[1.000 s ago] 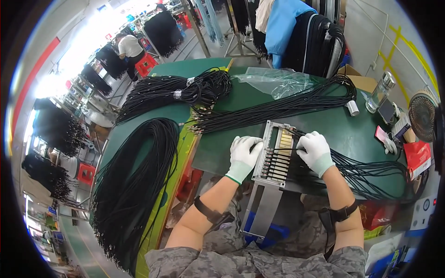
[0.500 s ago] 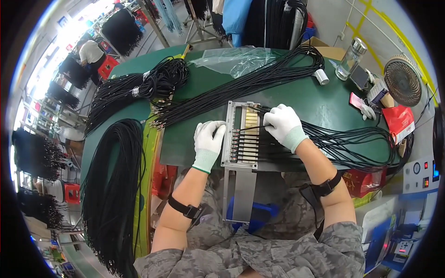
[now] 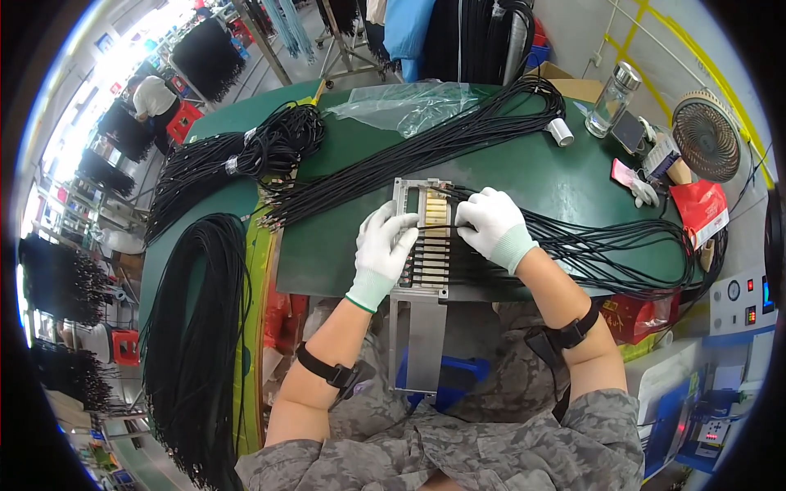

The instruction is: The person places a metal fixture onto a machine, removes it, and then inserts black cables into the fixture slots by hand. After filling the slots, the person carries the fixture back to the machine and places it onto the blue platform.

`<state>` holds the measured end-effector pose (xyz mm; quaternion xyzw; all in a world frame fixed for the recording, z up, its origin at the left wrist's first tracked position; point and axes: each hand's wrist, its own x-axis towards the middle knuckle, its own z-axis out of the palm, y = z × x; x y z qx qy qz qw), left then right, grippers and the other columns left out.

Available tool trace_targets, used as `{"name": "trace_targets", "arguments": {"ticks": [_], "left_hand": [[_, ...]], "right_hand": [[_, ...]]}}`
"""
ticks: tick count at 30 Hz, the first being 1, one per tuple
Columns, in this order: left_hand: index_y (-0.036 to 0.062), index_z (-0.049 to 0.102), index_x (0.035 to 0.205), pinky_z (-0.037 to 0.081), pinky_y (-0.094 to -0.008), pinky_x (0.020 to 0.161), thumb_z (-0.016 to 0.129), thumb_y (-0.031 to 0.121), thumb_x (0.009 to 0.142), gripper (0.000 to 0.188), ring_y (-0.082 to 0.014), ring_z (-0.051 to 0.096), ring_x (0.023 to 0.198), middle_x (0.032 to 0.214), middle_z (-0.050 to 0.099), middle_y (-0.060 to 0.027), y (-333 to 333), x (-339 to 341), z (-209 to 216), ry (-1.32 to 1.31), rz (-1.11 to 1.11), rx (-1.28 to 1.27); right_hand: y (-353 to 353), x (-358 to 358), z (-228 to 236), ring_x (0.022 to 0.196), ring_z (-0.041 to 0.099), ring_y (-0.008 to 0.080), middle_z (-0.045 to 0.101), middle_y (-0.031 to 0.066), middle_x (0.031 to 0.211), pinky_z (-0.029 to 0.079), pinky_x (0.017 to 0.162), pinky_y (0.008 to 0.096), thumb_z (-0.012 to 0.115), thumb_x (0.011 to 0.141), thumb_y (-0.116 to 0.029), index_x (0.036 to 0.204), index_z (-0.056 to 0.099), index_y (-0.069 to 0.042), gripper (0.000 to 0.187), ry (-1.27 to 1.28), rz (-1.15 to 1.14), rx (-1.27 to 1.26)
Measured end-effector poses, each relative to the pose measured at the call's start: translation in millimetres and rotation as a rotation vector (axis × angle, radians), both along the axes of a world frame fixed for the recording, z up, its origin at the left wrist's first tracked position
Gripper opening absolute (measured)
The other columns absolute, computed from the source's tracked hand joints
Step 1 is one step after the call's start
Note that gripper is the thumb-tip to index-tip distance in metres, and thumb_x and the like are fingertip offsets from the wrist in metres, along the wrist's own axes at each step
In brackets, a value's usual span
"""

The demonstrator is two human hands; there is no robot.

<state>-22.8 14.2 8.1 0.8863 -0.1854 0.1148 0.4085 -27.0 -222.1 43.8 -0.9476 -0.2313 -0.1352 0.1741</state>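
A metal fixture (image 3: pixel 422 290) with a row of slots stands at the near edge of the green table. Black cables lie side by side in its lower slots, and pale yellow blocks (image 3: pixel 435 204) show in the upper ones. My right hand (image 3: pixel 495 227), in a white glove, pinches a black cable (image 3: pixel 442 227) at the fixture's right side. My left hand (image 3: pixel 383 252), gloved too, reaches over the left rail. Its thumb and forefinger stand apart beside that cable's end, which they partly hide.
Cable bundles (image 3: pixel 409 151) stretch across the table; others (image 3: pixel 196 327) hang at the left. Loose cables (image 3: pixel 606 245) loop to the right. A plastic bag (image 3: pixel 401 106), glass bottle (image 3: pixel 614 98), small fan (image 3: pixel 706 135) and red packet (image 3: pixel 700 211) lie farther back. A person (image 3: pixel 154 100) sits far left.
My left hand has moved right, from beside the fixture onto its left rail, and its fingers have spread. My right hand stays at the cable. The view has shifted slightly.
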Motion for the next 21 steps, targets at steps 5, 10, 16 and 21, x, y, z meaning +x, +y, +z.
{"name": "trace_targets", "arguments": {"ticks": [5,10,16,21], "left_hand": [[0.0129,0.071,0.116,0.039,-0.0428,0.109,0.062,0.026,0.094,0.027,-0.0353,0.048,0.13,0.135,0.058,-0.0172,1.5,5.4,0.6,0.111,0.012,-0.174],[0.0247,0.07,0.126,0.03,-0.051,0.116,0.064,0.042,0.09,0.04,-0.0458,0.037,0.137,0.148,0.045,-0.0234,-4.5,-1.0,0.4,-0.096,-0.133,0.288],[0.0324,0.073,0.121,0.026,-0.0544,0.117,0.065,0.049,0.088,0.038,-0.0497,0.037,0.136,0.146,0.048,-0.0232,-12.8,2.5,5.3,-0.149,-0.138,0.531],[0.0309,0.074,0.119,0.025,-0.0548,0.117,0.066,0.048,0.088,0.036,-0.0504,0.037,0.136,0.144,0.051,-0.0216,-10.0,5.1,1.5,-0.131,-0.156,0.479]], "right_hand": [[3.2,-1.5,-0.3,0.085,0.058,0.0274,0.061,0.0036,0.08,0.047,0.076,0.04,0.067,0.078,-0.014,0.078,0.061,-0.014,0.006,-0.093,0.026,0.014],[3.8,-3.3,-7.3,0.087,0.059,0.0269,0.063,0.0036,0.081,0.047,0.078,0.0397,0.07,0.079,-0.019,0.08,0.063,-0.015,0.008,-0.012,0.015,-0.034],[-23.1,20.8,-17.3,0.093,0.061,0.0276,0.067,0.0042,0.088,0.05,0.082,0.0401,0.065,0.089,-0.036,0.09,0.075,-0.022,0.017,0.027,-0.172,-0.042],[-42.5,46.1,-29.2,0.094,0.06,0.0287,0.067,0.0048,0.091,0.05,0.084,0.0413,0.067,0.087,-0.03,0.092,0.075,-0.022,0.012,-0.037,-0.371,-0.048]]}}
